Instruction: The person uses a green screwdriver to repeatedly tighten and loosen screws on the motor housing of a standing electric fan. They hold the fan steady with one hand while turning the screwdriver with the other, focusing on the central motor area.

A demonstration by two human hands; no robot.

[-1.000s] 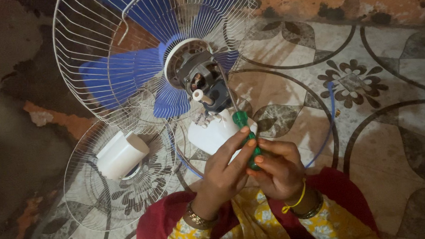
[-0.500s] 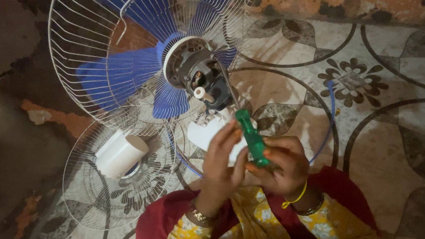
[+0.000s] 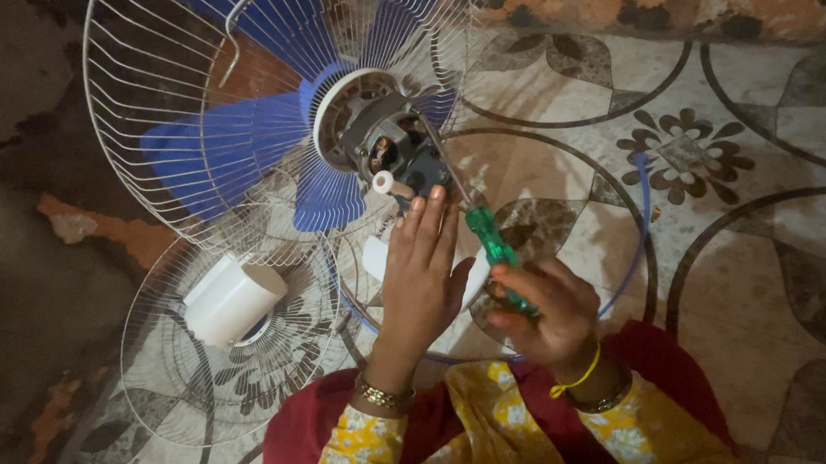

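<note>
Risen, the open left hand [image 3: 421, 270] fingers the fan motor [image 3: 393, 151]; right hand [image 3: 544, 310] grips the screwdriver [image 3: 494, 251].

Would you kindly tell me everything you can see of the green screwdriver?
The green screwdriver has a translucent green handle, plastic by its look, and a thin metal shaft. The right hand is closed around the lower handle. It is tilted, its shaft running up and to the left to the exposed fan motor, where the tip is too small to make out. The left hand lies beside the handle, fingers stretched toward the motor; whether it touches the handle cannot be told.
</note>
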